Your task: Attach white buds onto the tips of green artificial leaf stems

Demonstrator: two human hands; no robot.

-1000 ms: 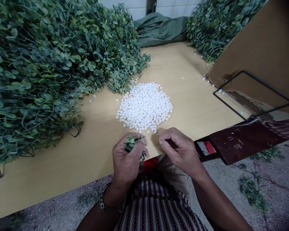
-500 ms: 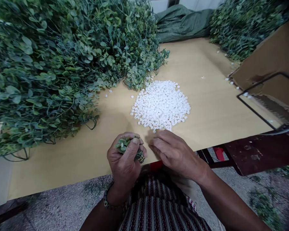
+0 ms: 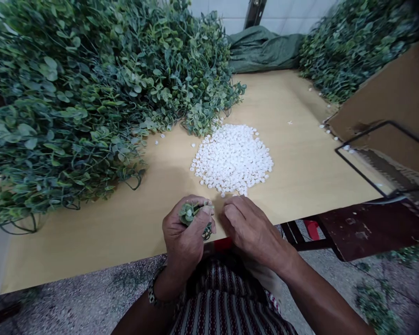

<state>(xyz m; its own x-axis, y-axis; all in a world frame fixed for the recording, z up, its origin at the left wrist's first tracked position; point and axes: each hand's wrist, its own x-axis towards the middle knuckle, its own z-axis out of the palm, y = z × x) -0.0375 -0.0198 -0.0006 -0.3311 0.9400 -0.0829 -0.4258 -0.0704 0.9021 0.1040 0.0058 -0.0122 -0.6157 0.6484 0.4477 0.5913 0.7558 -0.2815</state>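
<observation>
— So what have you got in your left hand (image 3: pixel 184 235) there?

— Well, it's curled tight round a small leafy sprig (image 3: pixel 189 214), gripped low so the leaf tips poke out above my thumb and forefinger. I hold it over the near edge of the table (image 3: pixel 125 232), close to my body, because that way both hands can meet at it without stretching.

— And the right hand (image 3: pixel 248 228)?

— It rests knuckles-up just beside the left, fingers bent and drawn together at the tips, which point toward the sprig. Whether something small is pinched between them I cannot tell; the fingertips are hidden from where I look.

— Those white bits in front of you?

— That's a heap of small white pieces (image 3: pixel 232 158), lying on the table just beyond my right hand, near enough that my fingers almost touch its closest edge. A few strays sit apart toward the greenery and near the cardboard sheet (image 3: pixel 394 100).

— And all the green?

— A large mound of leafy stems (image 3: pixel 84 102) covers the left side of the table, well within my left arm's sweep. A second mound (image 3: pixel 349 42) sits at the far right corner, with a green cloth (image 3: pixel 265 49) bunched at the back between the two. To my right, a black wire frame (image 3: pixel 377 153) leans by the cardboard above a dark brown bench (image 3: pixel 370 228)
</observation>
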